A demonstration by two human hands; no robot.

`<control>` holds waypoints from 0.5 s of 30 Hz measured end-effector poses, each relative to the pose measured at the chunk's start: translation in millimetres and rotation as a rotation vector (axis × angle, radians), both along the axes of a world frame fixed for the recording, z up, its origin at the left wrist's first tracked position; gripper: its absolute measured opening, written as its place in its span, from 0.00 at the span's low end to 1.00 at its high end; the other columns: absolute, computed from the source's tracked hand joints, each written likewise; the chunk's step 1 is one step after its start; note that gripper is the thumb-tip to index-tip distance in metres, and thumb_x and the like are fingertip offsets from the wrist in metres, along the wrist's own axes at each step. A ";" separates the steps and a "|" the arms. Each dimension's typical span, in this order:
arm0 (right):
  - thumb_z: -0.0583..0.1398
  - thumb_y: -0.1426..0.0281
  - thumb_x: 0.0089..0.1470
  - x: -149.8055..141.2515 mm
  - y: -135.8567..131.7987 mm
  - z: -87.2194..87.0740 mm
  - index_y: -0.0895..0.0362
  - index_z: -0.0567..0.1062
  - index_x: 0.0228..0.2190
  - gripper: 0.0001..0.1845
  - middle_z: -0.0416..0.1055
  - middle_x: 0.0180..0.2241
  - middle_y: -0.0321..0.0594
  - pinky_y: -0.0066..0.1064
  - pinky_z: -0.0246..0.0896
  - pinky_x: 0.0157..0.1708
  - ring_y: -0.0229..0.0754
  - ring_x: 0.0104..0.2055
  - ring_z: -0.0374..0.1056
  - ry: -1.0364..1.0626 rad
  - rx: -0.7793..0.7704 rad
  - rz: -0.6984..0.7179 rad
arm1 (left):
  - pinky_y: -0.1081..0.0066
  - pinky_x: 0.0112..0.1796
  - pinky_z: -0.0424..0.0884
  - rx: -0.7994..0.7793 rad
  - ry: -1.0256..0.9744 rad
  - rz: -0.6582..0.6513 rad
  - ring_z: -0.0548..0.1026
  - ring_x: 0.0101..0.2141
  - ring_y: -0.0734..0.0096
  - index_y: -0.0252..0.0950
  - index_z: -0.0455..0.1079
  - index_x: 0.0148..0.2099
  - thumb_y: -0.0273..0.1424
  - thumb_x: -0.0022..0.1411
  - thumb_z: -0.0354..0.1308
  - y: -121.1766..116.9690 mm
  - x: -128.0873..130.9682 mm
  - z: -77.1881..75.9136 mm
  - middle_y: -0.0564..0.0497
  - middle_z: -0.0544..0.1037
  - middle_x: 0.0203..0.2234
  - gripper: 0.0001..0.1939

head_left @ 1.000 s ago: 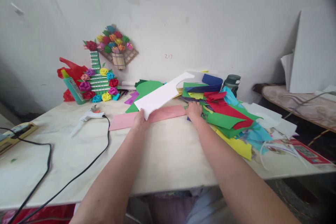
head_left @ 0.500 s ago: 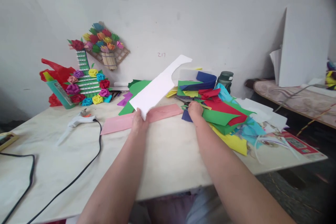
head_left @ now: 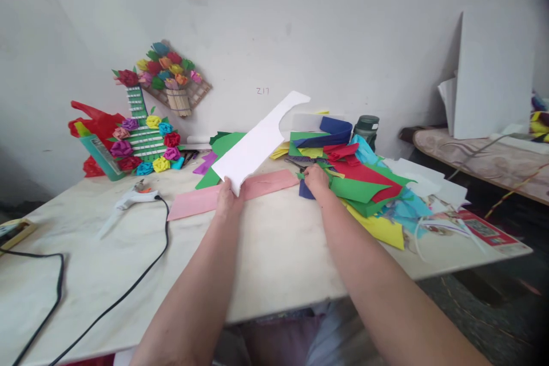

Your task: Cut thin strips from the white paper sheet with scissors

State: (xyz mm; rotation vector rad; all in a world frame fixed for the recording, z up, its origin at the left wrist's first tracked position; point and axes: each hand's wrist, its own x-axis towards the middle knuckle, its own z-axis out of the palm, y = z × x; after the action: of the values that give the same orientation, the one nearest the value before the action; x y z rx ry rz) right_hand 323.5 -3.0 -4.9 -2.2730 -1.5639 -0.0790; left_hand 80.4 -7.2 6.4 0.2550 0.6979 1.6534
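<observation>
My left hand [head_left: 227, 195] grips the lower end of a white cut-out sheet [head_left: 255, 146], which has a curved notch and a hooked upper end. The sheet is tilted up to the right. A strip of pink paper [head_left: 274, 183] lies on the table below and behind it. My right hand [head_left: 316, 178] is at the left edge of a pile of coloured paper, its fingers curled together among small green [head_left: 360, 189] and dark blue [head_left: 305, 190] pieces. What those fingers pinch is hidden. Dark grey material [head_left: 302, 162] lies just beyond the fingertips.
A white glue gun [head_left: 132, 199] with a black cord rests on the left of the table [head_left: 274, 263]. Behind it stand a green bottle [head_left: 100, 155] and a guitar shape with paper flowers [head_left: 148, 137]. A dark flask [head_left: 366, 128] stands behind the paper pile.
The view has shifted slightly. My left hand still holds the white sheet in nearly the same pose, and my right hand stays at the paper pile.
</observation>
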 end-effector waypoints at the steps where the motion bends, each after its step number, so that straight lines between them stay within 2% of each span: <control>1: 0.53 0.74 0.51 0.8 1.2 -0.6 0.54 0.77 0.35 0.14 0.67 0.43 0.44 0.28 0.59 0.36 0.41 0.40 0.67 0.003 0.009 -0.005 | 0.67 0.42 0.69 0.003 0.008 -0.003 0.71 0.39 0.73 0.37 0.65 0.38 0.30 0.62 0.48 -0.3 0.2 0.2 0.51 0.73 0.38 0.06; 5: 0.53 0.77 0.49 2.5 3.3 0.1 0.57 0.77 0.35 0.15 0.69 0.42 0.46 0.27 0.59 0.37 0.41 0.40 0.68 0.012 0.020 -0.019 | 0.67 0.42 0.70 -0.005 0.020 -0.001 0.71 0.40 0.73 0.37 0.66 0.38 0.30 0.62 0.48 -1.9 1.4 2.0 0.50 0.72 0.39 0.06; 9: 0.54 0.75 0.48 2.5 0.2 4.3 0.54 0.76 0.37 0.16 0.70 0.44 0.43 0.28 0.58 0.37 0.42 0.42 0.67 0.024 0.025 -0.031 | 0.68 0.41 0.70 0.007 0.012 -0.001 0.71 0.41 0.72 0.38 0.66 0.38 0.30 0.61 0.48 -0.5 1.2 0.8 0.50 0.72 0.39 0.06; 12: 0.56 0.71 0.46 -0.8 -3.5 7.5 0.49 0.74 0.41 0.18 0.69 0.46 0.39 0.32 0.56 0.42 0.44 0.47 0.63 -0.036 0.023 0.100 | 0.66 0.40 0.71 0.018 -0.002 0.005 0.71 0.41 0.71 0.38 0.65 0.37 0.29 0.61 0.49 2.8 0.1 -3.3 0.50 0.72 0.40 0.05; 15: 0.57 0.69 0.45 -6.4 -5.8 10.1 0.49 0.75 0.41 0.18 0.69 0.46 0.39 0.37 0.51 0.46 0.47 0.49 0.59 -0.125 -0.029 0.229 | 0.63 0.42 0.70 0.015 -0.004 0.012 0.71 0.41 0.70 0.38 0.64 0.37 0.29 0.61 0.50 5.3 -0.7 -6.5 0.50 0.72 0.41 0.04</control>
State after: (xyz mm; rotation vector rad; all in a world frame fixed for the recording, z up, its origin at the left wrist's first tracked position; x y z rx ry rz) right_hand 317.1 -8.8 5.2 -2.1289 -1.8906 -0.1399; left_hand 79.7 -1.9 -0.1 0.2581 0.6857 1.6706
